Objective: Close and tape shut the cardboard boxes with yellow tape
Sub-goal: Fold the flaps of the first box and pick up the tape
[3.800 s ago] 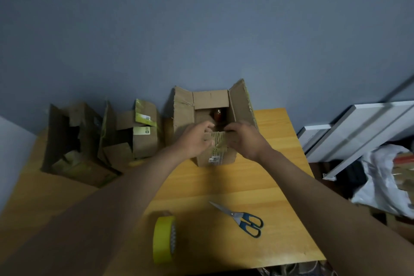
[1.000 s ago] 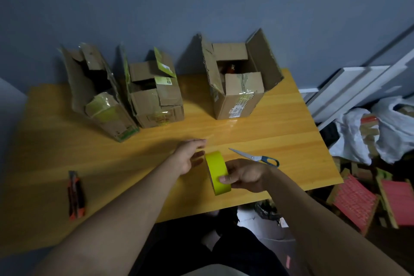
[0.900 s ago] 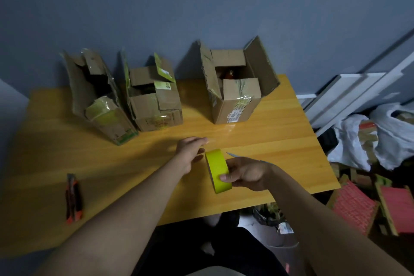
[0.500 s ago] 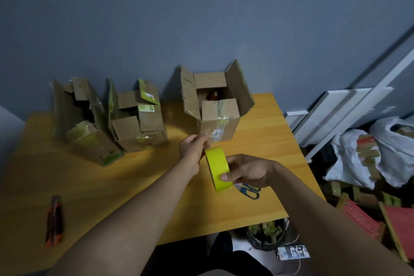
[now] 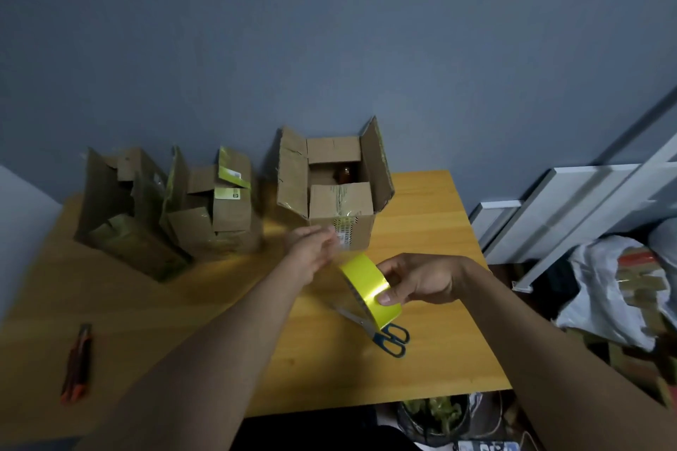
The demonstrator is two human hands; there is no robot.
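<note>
Since half a second ago my left hand (image 5: 311, 249) has lifted off the tape roll (image 5: 370, 289), fingers blurred, grip unreadable. Right hand (image 5: 417, 284) pinches it above the scissors (image 5: 384, 333): light, stiff, hold by rim. Far: open box (image 5: 340, 201), floppy flaps.

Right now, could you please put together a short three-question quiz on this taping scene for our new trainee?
1. True or false: the right hand holds the yellow tape roll.
2. How many cardboard boxes stand on the table?
3. What lies on the table just beneath the roll? A) scissors B) utility knife C) marker

Key:
1. True.
2. Three; the right box has its flaps up, not taped.
3. A.

The left hand is blurred beside the roll.
</note>
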